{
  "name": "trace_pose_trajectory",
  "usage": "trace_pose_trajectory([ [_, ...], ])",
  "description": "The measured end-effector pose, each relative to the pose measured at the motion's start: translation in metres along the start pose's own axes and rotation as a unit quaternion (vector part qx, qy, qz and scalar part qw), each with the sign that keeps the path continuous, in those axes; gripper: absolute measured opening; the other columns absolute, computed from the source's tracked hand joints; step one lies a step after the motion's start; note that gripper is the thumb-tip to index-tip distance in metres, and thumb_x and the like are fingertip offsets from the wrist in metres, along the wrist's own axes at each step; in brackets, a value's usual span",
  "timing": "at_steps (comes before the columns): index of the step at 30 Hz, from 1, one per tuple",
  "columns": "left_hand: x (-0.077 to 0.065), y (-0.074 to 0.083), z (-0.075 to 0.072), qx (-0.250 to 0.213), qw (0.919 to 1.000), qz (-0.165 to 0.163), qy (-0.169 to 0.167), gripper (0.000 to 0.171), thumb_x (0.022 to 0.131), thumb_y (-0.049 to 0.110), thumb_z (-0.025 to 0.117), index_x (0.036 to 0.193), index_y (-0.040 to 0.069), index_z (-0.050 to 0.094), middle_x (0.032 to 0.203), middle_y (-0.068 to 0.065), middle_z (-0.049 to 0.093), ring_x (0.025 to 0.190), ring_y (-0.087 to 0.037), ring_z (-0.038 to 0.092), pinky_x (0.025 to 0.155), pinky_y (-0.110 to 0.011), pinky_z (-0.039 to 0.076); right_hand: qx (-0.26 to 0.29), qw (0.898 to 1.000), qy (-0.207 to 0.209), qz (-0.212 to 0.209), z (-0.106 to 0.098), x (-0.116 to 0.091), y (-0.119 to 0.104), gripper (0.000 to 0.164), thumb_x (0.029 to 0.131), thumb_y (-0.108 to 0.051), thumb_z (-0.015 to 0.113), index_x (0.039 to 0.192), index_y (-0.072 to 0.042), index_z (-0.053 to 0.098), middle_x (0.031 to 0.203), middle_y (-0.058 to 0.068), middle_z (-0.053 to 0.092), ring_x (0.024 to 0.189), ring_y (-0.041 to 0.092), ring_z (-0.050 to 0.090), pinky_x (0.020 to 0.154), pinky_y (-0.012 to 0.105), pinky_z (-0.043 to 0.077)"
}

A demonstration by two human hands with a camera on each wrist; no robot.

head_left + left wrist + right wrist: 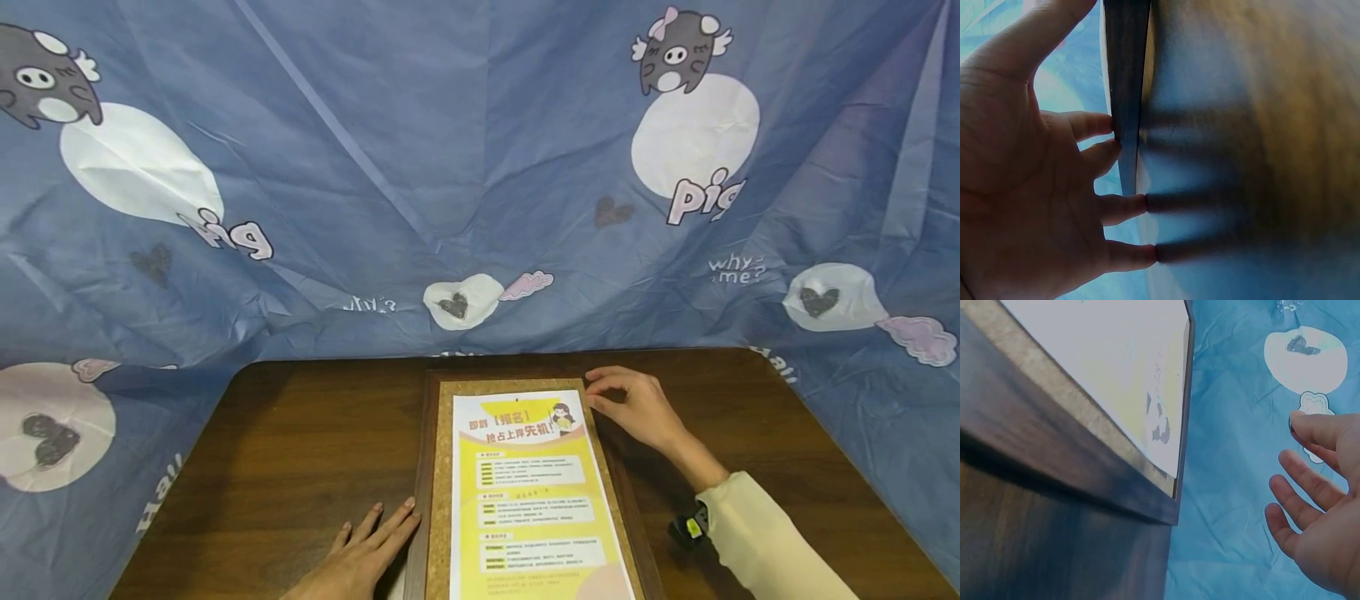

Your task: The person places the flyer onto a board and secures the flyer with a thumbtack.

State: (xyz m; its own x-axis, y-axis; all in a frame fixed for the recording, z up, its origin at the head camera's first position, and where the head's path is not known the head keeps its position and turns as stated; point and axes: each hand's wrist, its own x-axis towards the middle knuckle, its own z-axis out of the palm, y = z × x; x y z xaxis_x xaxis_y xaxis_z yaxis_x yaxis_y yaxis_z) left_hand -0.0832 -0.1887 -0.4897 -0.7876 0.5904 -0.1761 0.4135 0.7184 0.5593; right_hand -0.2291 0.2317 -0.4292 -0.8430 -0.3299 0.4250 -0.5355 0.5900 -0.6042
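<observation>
A yellow-and-white printed poster [536, 500] lies on a cork board [442, 467] with a dark wooden frame [628, 508]. A small dark pin [517, 400] sits at the poster's top middle. My left hand [356, 554] has its fingers spread and their tips against the frame's left side; the left wrist view shows the fingertips at the frame's edge. Near the poster's upper right corner, my right hand [633, 407] has its fingers loosely bent. In the right wrist view, thumb and index finger overlap beside the board, and no held thing shows.
The board lies on a dark brown wooden table [315, 433] with rounded back corners. Behind it hangs a wrinkled blue cloth [420, 150] printed with cartoon pigs and hearts. A dark wrist device [686, 528] with a yellow-green patch is by the right sleeve [757, 525].
</observation>
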Motion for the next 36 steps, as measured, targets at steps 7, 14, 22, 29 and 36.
trace_pose_trajectory([
  [7,0.000,-0.001,0.000,0.004,1.0000,0.001,0.004,0.109,0.077,0.066,0.073,0.157,0.011,0.024,0.162,-0.016,0.019,0.138,-0.057,0.023,0.091,-0.084,0.022,0.005,1.000,-0.002,0.003,0.005,0.010,-0.007,0.008,0.083,-0.002,0.078,0.090,-0.005,0.078,0.115,0.010,0.070,0.113,0.033,0.061,0.087,0.049,0.050],
  [14,-0.001,-0.003,0.002,0.001,0.9999,0.006,0.008,0.107,0.078,0.066,0.072,0.157,0.010,0.024,0.162,-0.016,0.019,0.137,-0.058,0.023,0.090,-0.084,0.022,0.028,1.000,-0.007,0.001,0.014,0.019,-0.012,0.006,0.085,-0.005,0.077,0.091,-0.004,0.078,0.114,0.011,0.070,0.108,0.031,0.064,0.084,0.055,0.051],
  [22,-0.001,-0.003,0.003,0.001,1.0000,0.002,0.005,0.104,0.081,0.066,0.069,0.157,0.010,0.025,0.162,-0.015,0.020,0.137,-0.057,0.024,0.091,-0.084,0.023,0.035,0.999,-0.001,0.003,0.026,0.032,-0.023,0.008,0.085,-0.003,0.077,0.092,-0.006,0.079,0.105,0.006,0.074,0.087,0.020,0.070,0.072,0.041,0.057],
  [29,-0.002,-0.002,0.002,-0.002,1.0000,0.004,0.005,0.102,0.082,0.065,0.068,0.157,0.011,0.024,0.162,-0.015,0.019,0.137,-0.057,0.024,0.091,-0.084,0.022,0.065,0.998,0.009,0.016,0.032,0.041,-0.031,0.005,0.083,-0.002,0.077,0.087,-0.003,0.079,0.083,0.006,0.075,0.069,0.012,0.070,0.062,0.026,0.056],
  [36,-0.002,0.000,0.001,0.011,0.9998,0.008,0.011,0.104,0.081,0.067,0.068,0.157,0.011,0.025,0.162,-0.014,0.020,0.137,-0.057,0.025,0.091,-0.084,0.023,0.063,0.998,0.007,0.015,0.036,0.047,-0.037,0.004,0.085,-0.006,0.078,0.088,-0.004,0.078,0.082,0.001,0.074,0.069,0.012,0.069,0.062,0.026,0.056],
])
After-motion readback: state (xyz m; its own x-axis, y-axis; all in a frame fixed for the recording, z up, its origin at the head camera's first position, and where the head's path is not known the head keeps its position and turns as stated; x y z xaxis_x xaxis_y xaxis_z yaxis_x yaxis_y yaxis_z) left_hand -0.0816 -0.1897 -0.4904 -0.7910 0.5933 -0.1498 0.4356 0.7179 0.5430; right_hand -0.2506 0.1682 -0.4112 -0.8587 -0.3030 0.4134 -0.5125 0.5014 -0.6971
